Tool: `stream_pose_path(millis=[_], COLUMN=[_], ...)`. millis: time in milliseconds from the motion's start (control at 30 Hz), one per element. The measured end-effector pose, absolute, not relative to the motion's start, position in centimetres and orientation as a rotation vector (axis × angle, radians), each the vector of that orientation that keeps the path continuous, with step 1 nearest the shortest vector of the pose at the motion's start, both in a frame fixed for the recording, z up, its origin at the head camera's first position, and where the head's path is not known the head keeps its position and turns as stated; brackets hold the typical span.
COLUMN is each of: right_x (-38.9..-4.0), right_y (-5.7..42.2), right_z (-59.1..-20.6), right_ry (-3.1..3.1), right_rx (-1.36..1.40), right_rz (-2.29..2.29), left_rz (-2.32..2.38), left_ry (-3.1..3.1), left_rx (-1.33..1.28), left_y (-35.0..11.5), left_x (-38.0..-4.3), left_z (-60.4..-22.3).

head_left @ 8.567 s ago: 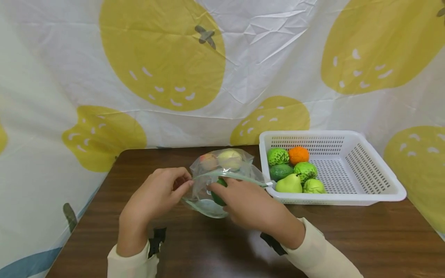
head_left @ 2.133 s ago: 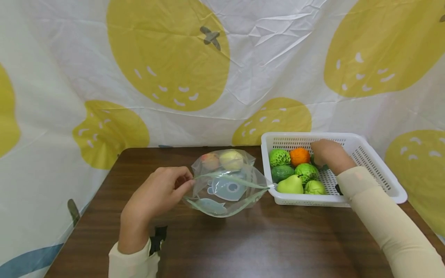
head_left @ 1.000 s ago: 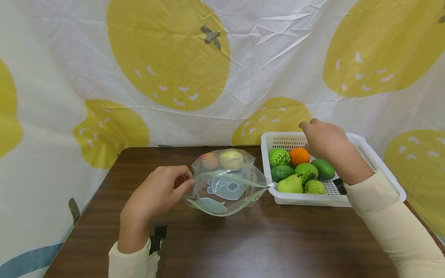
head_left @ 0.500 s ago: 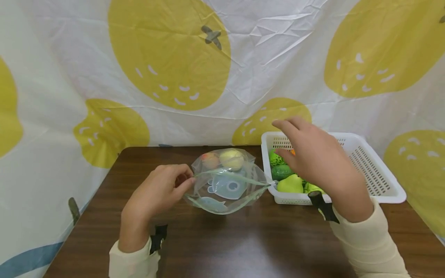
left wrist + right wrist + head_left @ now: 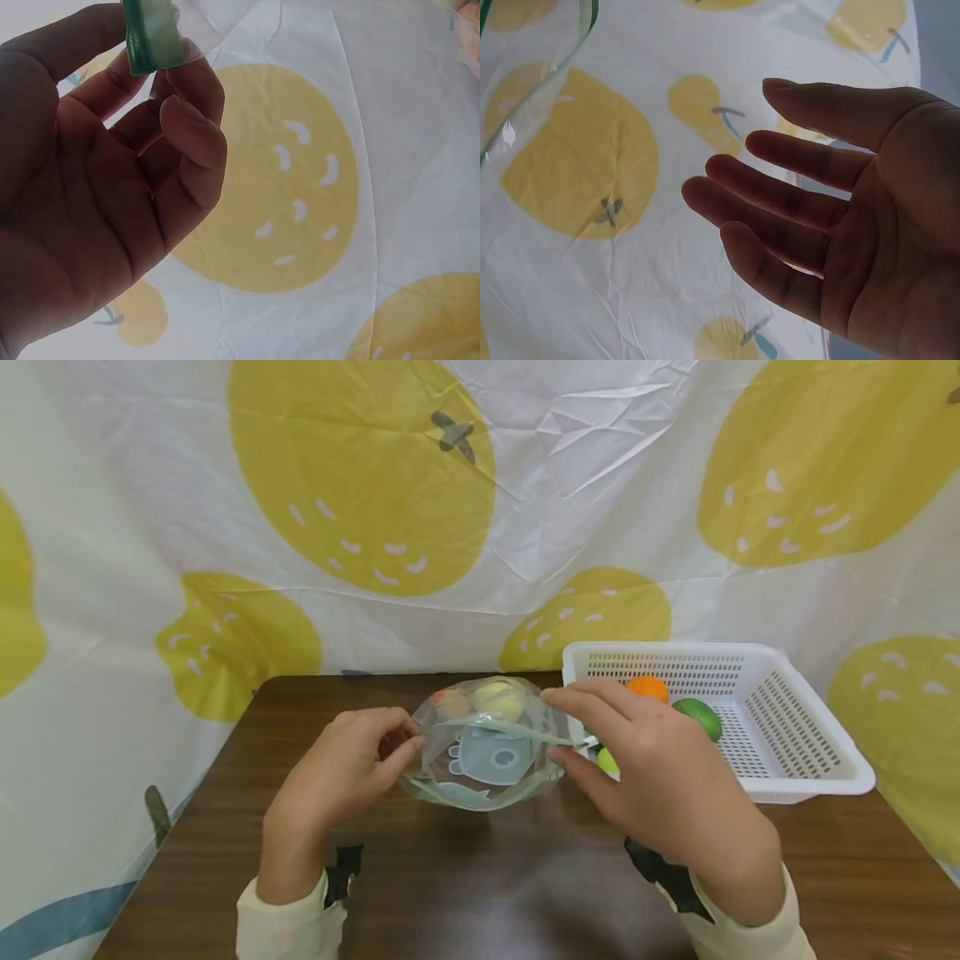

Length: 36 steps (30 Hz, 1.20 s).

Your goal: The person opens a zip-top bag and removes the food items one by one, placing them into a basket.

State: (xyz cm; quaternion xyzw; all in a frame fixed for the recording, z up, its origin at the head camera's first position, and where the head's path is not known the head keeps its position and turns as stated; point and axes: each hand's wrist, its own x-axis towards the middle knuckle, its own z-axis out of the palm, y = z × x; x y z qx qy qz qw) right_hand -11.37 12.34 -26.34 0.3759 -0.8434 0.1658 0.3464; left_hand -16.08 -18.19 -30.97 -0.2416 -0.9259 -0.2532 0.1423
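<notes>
A clear zip bag [image 5: 540, 727] with green seal strips and a pale blue animal print gapes at its mouth. Inside it, at the far end, lie a red-yellow fruit [image 5: 452, 703] and a pale yellow fruit [image 5: 500, 700]. My left hand [image 5: 337, 777] pinches the bag's left corner between thumb and fingers; the left wrist view shows the green seal [image 5: 154, 37] in that grip. At the opposite end, my right hand [image 5: 660, 768] has its thumb and fingers spread around the white slider [image 5: 587, 742]. The right wrist view shows those fingers extended, holding nothing.
A white perforated basket [image 5: 810, 789] stands to the right, partly behind my right hand. It holds an orange [image 5: 647, 688], a dark green avocado-like fruit [image 5: 699, 718] and other green produce, mostly hidden. A fruit-printed cloth [image 5: 360, 635] hangs behind the brown table [image 5: 480, 877].
My right hand took the dark green fruit from the bag, let it go in the basket and came back to the bag's right end. My left hand kept its pinch.
</notes>
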Motion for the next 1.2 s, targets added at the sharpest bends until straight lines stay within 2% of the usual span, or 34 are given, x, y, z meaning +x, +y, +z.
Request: stream_pose_path(millis=[200,533,900,1200], right_x=[-11.6,-14.0,-16.5,-18.5], right_y=[10.7,7.7,5.8,4.3], right_z=[-28.0,-31.4,-33.2,-33.5], right_ry=[-2.223,-2.366,-2.553,-2.843], right_rx=[1.103,1.197,1.153,1.001], right_rz=[0.383,0.225,0.184,0.216], left_rz=[-0.731,-0.753,-0.764,-0.729], left_ry=[-2.657,-2.656,-2.675,-2.650], left_rx=[-0.695,-0.668,-0.669,-0.728], left_y=[-18.1,-18.2,-18.1,-17.7], left_x=[-16.0,-15.9,-16.0,-16.1], left_z=[-30.8,-30.7,-30.7,-30.9])
